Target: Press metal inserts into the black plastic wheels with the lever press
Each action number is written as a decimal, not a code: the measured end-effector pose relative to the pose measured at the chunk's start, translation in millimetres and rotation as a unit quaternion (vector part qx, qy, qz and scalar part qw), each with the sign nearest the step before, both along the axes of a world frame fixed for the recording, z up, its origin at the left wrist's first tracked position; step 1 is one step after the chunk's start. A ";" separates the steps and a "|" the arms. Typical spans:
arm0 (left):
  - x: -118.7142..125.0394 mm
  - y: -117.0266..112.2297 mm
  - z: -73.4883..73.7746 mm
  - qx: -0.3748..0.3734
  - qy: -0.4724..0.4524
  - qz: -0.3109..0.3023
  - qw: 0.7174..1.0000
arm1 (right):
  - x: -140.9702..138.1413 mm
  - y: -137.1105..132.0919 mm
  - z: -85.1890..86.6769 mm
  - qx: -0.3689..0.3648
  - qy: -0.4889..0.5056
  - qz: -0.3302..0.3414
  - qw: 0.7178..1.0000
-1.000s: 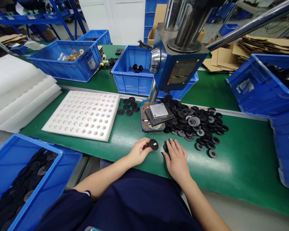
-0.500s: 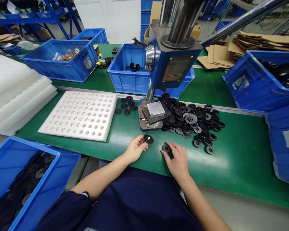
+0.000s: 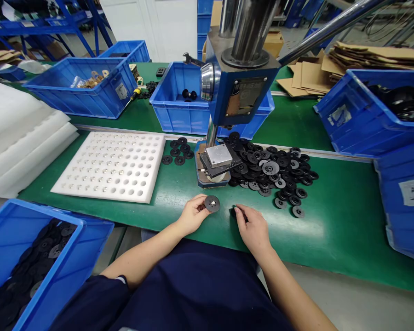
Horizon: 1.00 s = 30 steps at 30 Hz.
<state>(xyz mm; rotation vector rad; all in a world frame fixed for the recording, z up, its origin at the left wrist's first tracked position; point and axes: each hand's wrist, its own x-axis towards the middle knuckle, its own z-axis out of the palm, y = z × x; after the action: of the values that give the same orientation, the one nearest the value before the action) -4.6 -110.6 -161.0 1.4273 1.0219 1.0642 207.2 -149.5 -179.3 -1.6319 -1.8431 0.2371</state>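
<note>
My left hand (image 3: 192, 214) pinches a black round disc (image 3: 212, 203) by its edge, just above the green table (image 3: 179, 184). My right hand (image 3: 251, 227) rests on the table with its fingertips closed on a second black disc (image 3: 233, 212), which is mostly hidden under the fingers. A pile of black discs (image 3: 272, 170) lies just beyond my right hand. The blue hand press (image 3: 234, 87) stands behind both hands, with its metal fixture block (image 3: 219, 158) at the base.
A white foam tray with rows of holes (image 3: 112, 165) lies left of the press, a few loose discs (image 3: 177, 151) beside it. Blue bins stand at the back (image 3: 79, 87), right (image 3: 372, 115) and near left (image 3: 31, 257). White foam sheets (image 3: 17, 133) are stacked far left.
The disc in my left hand has turned over, showing a different face. My right hand has drawn back slightly and closed its fingers over the second disc.
</note>
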 end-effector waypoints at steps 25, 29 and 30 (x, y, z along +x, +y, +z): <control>-0.9 -1.5 -4.9 0.052 0.070 -0.033 0.996 | -10.5 -11.4 0.7 -0.005 -0.098 -0.030 0.995; -0.5 -1.9 -4.6 0.053 0.092 -0.034 0.994 | -16.6 -11.6 -3.0 -0.006 -0.113 -0.041 0.993; -0.6 -1.9 -3.9 0.050 0.097 -0.033 0.993 | -17.9 -10.8 -3.0 -0.009 -0.109 -0.041 0.993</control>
<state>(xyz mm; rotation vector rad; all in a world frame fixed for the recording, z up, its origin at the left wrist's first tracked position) -5.2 -112.5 -165.0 1.6604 1.0638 0.9537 189.4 -160.3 -182.2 -1.8030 -1.9318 0.0411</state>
